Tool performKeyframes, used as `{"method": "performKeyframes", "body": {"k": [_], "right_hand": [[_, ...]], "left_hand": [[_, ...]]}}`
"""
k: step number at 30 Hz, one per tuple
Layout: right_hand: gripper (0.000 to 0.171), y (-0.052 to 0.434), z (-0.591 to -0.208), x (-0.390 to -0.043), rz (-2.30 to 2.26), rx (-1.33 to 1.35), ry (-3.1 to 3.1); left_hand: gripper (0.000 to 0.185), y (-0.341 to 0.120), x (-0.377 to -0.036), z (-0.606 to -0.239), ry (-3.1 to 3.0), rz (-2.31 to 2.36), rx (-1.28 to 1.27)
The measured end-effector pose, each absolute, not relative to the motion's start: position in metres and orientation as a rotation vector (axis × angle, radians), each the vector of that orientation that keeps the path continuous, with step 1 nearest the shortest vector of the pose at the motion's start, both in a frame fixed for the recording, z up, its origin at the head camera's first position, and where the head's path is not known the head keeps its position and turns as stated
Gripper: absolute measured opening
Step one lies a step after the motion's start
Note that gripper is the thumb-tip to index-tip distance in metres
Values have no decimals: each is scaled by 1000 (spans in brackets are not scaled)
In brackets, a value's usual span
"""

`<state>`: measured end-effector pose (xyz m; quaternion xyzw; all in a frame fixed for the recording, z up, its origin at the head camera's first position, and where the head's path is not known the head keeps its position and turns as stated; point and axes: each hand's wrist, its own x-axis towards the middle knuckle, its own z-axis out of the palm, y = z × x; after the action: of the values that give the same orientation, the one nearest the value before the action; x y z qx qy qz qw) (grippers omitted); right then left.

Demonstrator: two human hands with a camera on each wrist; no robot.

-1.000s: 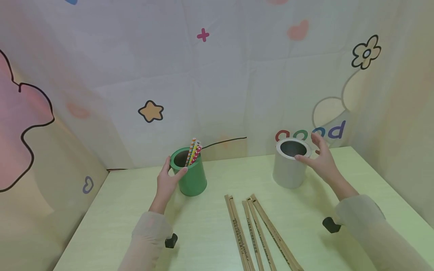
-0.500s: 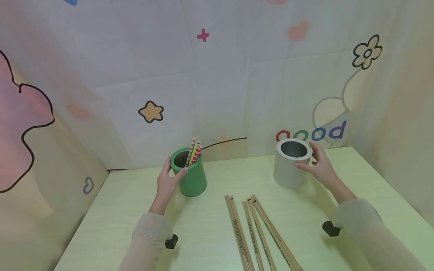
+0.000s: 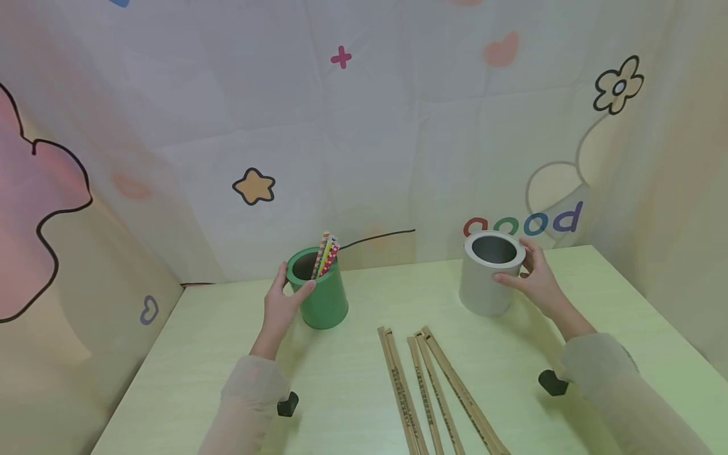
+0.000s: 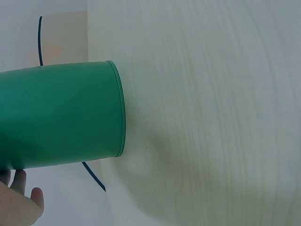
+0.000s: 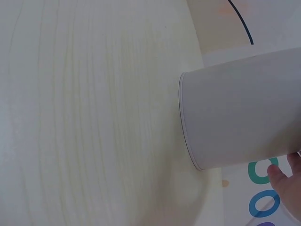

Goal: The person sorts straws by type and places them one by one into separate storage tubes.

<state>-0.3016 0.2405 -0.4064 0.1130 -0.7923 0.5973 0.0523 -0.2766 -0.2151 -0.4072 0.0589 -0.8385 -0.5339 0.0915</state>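
My left hand (image 3: pixel 279 311) grips the upper left side of a green cylindrical container (image 3: pixel 324 304), thumb at its near rim. Slim, brightly patterned sticks (image 3: pixel 325 254) lean inside it, their tops just above the rim. Further right, a white cylindrical container (image 3: pixel 486 291) stands upright with a dark interior. My right hand (image 3: pixel 540 283) holds its right side, the thumb across the front below the rim and the fingers round the back. In the left wrist view, the base of the green container (image 4: pixel 120 110) meets the tabletop; the right wrist view has the white container (image 5: pixel 235 113) standing likewise.
Several long brown strips with dark print (image 3: pixel 435 373) lie fanned on the pale wooden table (image 3: pixel 193 366), between my forearms. A printed cloth backdrop (image 3: pixel 364 145) rises right behind both containers. Each sleeve has a small black block (image 3: pixel 287 404) near it.
My right hand has closed in on the white container, its fingers lowering from above the rim to its right side. The left hand and green container stay where they were.
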Motion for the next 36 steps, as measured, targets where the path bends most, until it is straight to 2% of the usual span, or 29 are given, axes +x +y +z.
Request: {"method": "performKeyframes", "body": {"k": [9,14,24,28,36], "right_hand": [[91,242,-407,-305,1833,339,-2420],[91,242,-407,-305,1821,340,-2425],[90,244,-408,-306,1812,336,-2433],[89,243,-407,-306,1799,337,-2438],[89,243,-407,-307,1814,334,-2429]], "left_hand": [[87,-218,-274,-405,-2513,-1596,201],[87,-208,-264,-400,-2333,-1588,249],[54,-168,-237,-396,-2064,-1559,196],[51,-154,-231,-403,-2200,-1569,155],[49,-134,-224,-428,-2588,-1524,-131]]}}
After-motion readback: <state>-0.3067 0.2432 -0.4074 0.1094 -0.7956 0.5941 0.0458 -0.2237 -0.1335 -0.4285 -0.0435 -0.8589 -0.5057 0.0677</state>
